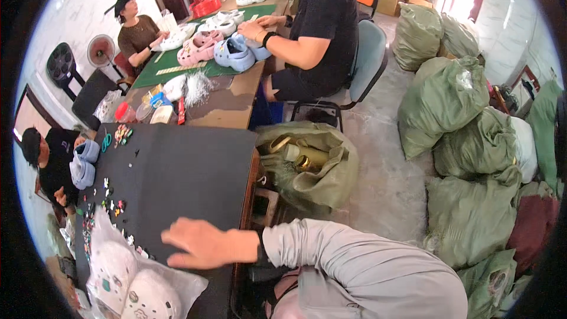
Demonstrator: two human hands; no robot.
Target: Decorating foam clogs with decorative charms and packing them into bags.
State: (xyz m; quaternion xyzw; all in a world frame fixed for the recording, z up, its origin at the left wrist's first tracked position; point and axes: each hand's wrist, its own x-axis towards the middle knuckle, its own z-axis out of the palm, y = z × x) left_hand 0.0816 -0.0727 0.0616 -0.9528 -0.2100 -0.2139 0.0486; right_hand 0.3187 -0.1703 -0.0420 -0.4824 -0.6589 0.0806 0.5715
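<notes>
A clear, crinkled plastic bag (190,282) holding a pair of white clogs (152,296) lies at the near left of the worktop (183,168); the clogs have rounded, hole-dotted toes. The right hand (207,243) is just beyond the bag and to its right, at the end of a forearm that reaches in from the near right, bent at the elbow. It points left, back upward, slightly blurred; its fingers (186,233) are spread and grip nothing, the thumb held away toward the bag. Whether it touches the worktop, I cannot tell. A smooth, creased light-grey sleeve (354,260) covers the arm. The worktop is matte dark grey with a brown edge. Tiny glossy multicoloured charms (120,206) scatter along its left side, below a pair of smooth light-blue clogs (82,172) and teal-handled scissors (106,142). To the right, an olive woven sack (338,171) gapes open, and bulging, wrinkled green sacks (472,210) line the floor farther right.
</notes>
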